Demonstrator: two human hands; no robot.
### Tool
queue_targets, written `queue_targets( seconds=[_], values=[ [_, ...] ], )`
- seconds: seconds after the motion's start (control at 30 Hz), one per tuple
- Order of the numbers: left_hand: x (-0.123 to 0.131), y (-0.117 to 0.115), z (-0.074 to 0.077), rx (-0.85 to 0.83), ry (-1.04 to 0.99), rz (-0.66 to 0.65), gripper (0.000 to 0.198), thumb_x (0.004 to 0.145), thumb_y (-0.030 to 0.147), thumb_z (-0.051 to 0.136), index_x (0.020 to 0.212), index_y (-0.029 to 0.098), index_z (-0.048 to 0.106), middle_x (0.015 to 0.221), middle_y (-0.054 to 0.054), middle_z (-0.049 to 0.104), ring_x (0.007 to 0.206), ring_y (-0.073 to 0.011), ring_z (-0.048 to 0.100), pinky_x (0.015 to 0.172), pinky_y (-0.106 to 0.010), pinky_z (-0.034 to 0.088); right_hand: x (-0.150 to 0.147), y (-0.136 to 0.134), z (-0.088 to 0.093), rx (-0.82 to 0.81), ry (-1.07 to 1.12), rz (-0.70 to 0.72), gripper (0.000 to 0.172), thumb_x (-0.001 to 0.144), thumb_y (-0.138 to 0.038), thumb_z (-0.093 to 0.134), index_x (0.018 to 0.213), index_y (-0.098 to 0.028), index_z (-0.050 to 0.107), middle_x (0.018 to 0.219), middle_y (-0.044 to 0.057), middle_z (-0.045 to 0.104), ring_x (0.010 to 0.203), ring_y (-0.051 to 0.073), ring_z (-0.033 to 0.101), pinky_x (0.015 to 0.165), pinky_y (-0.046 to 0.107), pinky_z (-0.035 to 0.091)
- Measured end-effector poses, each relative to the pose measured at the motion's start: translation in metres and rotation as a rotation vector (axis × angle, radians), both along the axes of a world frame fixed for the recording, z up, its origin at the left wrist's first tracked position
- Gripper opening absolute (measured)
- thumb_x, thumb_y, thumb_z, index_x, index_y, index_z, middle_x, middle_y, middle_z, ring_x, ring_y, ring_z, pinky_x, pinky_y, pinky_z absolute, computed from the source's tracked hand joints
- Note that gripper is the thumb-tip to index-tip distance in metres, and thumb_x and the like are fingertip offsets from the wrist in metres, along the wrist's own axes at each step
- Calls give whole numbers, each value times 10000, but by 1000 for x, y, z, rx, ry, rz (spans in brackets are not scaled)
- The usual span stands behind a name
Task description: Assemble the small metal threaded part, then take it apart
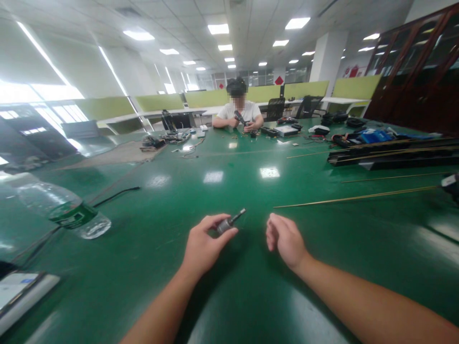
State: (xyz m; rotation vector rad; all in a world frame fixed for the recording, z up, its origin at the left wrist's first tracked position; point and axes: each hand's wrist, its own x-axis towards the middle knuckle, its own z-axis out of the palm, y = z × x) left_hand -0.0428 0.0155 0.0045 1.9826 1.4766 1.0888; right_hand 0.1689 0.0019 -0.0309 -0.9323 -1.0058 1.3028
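Observation:
Between the thumb and fingers of my left hand (208, 241) is a small grey cylinder with a thin dark shaft, which looks like a small motor (225, 225). Its shaft points up and to the right and ends in a pale tip. To the right, my right hand (286, 239) hovers over the table with its fingers curled and pressed together. Whether anything is inside those fingers is hidden. A gap separates the shaft's tip from my right hand. Just beyond my right hand, a thin brass-coloured rod (330, 199) lies on the green table (168, 191).
A clear plastic bottle (77, 215) lies tilted at left, near a black cable (116, 195). At lower left is a phone-like device (21, 296). Black rails (387, 156) and more rods lie at right. Across the table a person (238, 110) handles a dark tool among scattered parts.

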Motion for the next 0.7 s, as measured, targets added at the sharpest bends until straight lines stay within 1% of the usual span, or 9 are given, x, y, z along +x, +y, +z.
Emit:
queue_targets(
  seconds=[0.07,0.17,0.23,0.3,0.4,0.5,0.6,0.63,0.7],
  values=[
    [-1,4,-3,-79,-139,27,407,776,467,730,1055,175,679,967,-72,734,869,-222,690,862,-372,539,-2,0,-1,-15,45,12,475,892,-584,514,612,-209,435,432,-73,381,341,92,387,372,222,307],
    [0,10,-6,-164,-367,37,506,791,503,700,1120,133,597,1071,-131,722,959,-240,694,925,-404,537,-3,1,-1,-6,18,22,526,866,-622,528,561,-223,371,416,-83,327,319,81,353,352,218,282],
    [1,11,-7,-201,-446,53,519,790,514,699,1112,132,556,1130,-161,704,997,-249,689,956,-433,528,-3,1,0,0,-26,27,539,853,-632,537,549,-232,342,414,-87,303,318,80,343,345,218,275],
    [2,10,-5,-225,-467,53,495,788,514,705,1068,144,534,1167,-174,689,1020,-251,686,978,-445,519,-3,1,1,2,-61,37,541,847,-630,545,546,-237,326,412,-89,289,318,79,336,342,218,267],
    [1,4,3,-234,-439,16,473,778,520,713,1021,163,518,1207,-186,671,1075,-269,673,1005,-462,507,-3,2,1,14,-76,54,539,849,-616,548,541,-237,321,412,-91,281,317,76,331,342,217,259],
    [-11,-8,15,-239,-359,-23,485,757,527,726,1025,178,523,1211,-189,669,1123,-297,652,1019,-482,501,-4,2,-1,23,-61,77,533,853,-603,546,537,-234,325,413,-95,276,318,74,335,345,214,257],
    [-44,-26,24,-246,-237,9,495,735,555,728,1008,194,528,1174,-169,692,1129,-311,650,1008,-472,511,-5,3,-4,15,-63,91,526,852,-607,535,543,-232,333,416,-97,282,319,74,334,349,217,258],
    [-60,-34,25,-248,-164,45,488,742,564,718,1009,201,530,1170,-152,698,1122,-308,654,1008,-468,510,-5,4,-5,13,-74,93,526,851,-611,531,545,-231,337,417,-96,289,320,74,334,352,219,259],
    [-98,-52,25,-195,29,147,472,741,587,704,983,214,546,1110,-107,729,1048,-306,687,967,-464,532,-6,5,-8,19,-107,99,526,853,-620,519,546,-228,350,421,-90,306,327,78,338,360,226,264]
  ],
)
